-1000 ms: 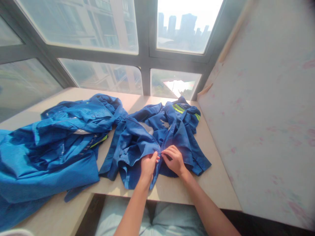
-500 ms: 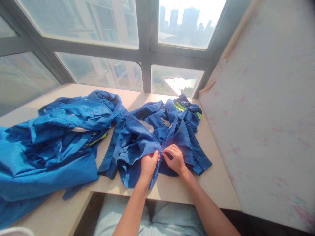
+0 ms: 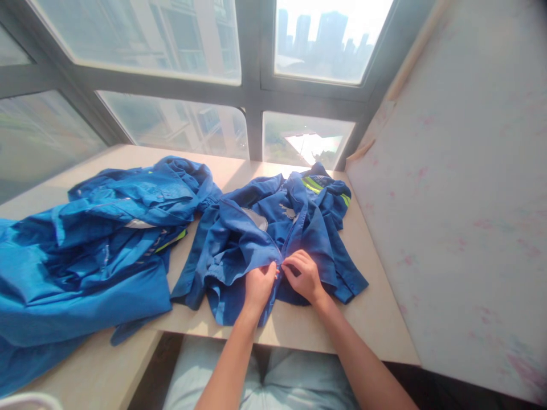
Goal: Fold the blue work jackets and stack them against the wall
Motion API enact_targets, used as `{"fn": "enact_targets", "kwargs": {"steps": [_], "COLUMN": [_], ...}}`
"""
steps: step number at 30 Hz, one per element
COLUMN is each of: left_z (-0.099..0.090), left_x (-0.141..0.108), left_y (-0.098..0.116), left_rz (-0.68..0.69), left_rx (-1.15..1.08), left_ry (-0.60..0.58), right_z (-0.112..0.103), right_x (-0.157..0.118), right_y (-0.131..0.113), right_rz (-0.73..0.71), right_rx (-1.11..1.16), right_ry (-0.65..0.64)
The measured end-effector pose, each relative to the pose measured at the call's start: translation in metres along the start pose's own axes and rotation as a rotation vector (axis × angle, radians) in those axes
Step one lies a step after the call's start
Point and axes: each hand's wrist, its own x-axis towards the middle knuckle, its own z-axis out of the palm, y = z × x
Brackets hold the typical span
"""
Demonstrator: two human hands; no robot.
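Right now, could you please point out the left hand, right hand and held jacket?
Left hand (image 3: 258, 286), head view, its back.
Right hand (image 3: 306, 278), head view, its back.
Held jacket (image 3: 318, 238), head view, front panel.

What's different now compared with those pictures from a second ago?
Only the view has shifted: the window frame sits slightly higher in the picture. Nothing visibly taken hold of or let go. The left hand and right hand stay at the blue jacket's front edges; the blue clothing beside it stayed put.
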Motion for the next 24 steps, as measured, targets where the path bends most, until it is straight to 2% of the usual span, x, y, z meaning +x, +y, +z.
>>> {"fn": "enact_targets", "kwargs": {"steps": [16, 21, 24], "left_z": [-0.0015, -0.0025, -0.0050], "left_x": [0.0021, 0.0019, 0.0020], "left_y": [-0.0046, -0.0057, -0.0040], "left_rz": [0.027, 0.074, 0.102], "left_rx": [0.099, 0.214, 0.316], "left_ry": [-0.014, -0.004, -0.037], "right_z": [-0.0008, -0.0006, -0.0004], "right_x": [-0.0002, -0.0008, -0.0008], "right_y": [-0.0006, -0.0001, 0.0006], "right_rz": [0.002, 0.007, 0.003], "right_rx": [0.006, -0.009, -0.019], "right_ry": [-0.005, -0.012, -0.009]}}
